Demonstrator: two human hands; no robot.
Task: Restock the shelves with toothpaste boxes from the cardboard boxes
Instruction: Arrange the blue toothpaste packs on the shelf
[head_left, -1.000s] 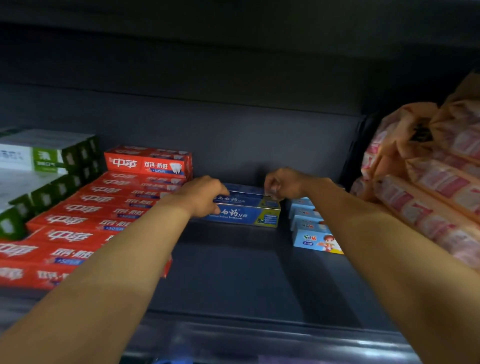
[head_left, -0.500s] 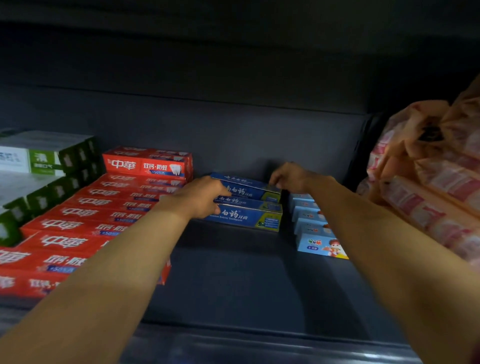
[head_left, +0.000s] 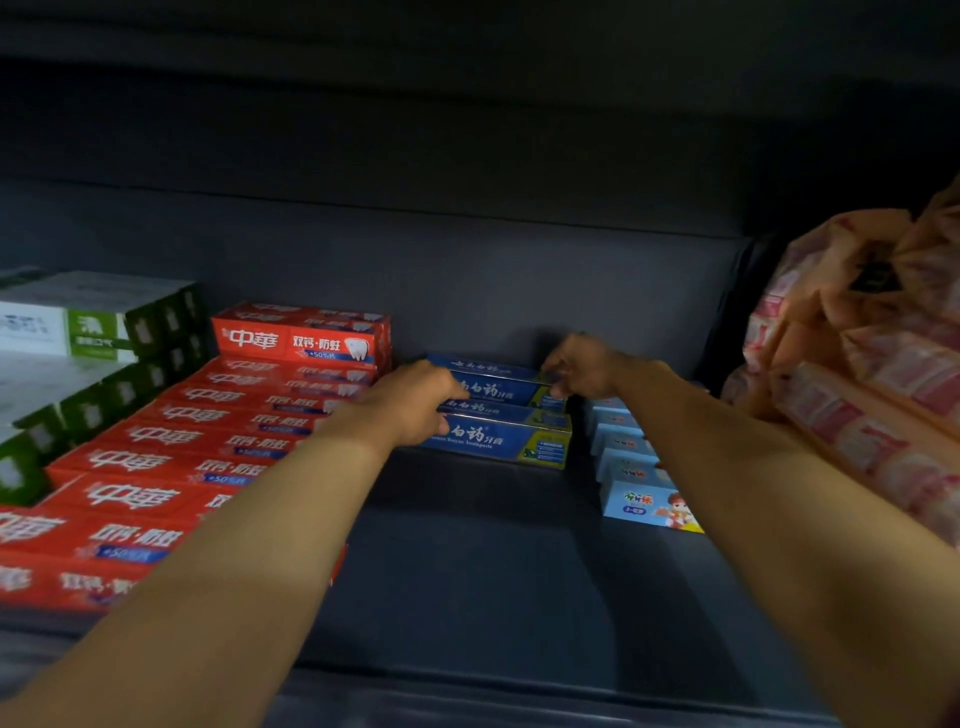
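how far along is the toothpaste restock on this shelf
Done: red boxes fill the left, and one blue box lies at the back. In hand: left hand and right hand are setting the top blue box onto it. Left: the bare shelf in front.

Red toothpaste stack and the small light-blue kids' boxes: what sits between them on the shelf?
Head view: the blue toothpaste boxes, stacked, with the left hand and right hand on them.
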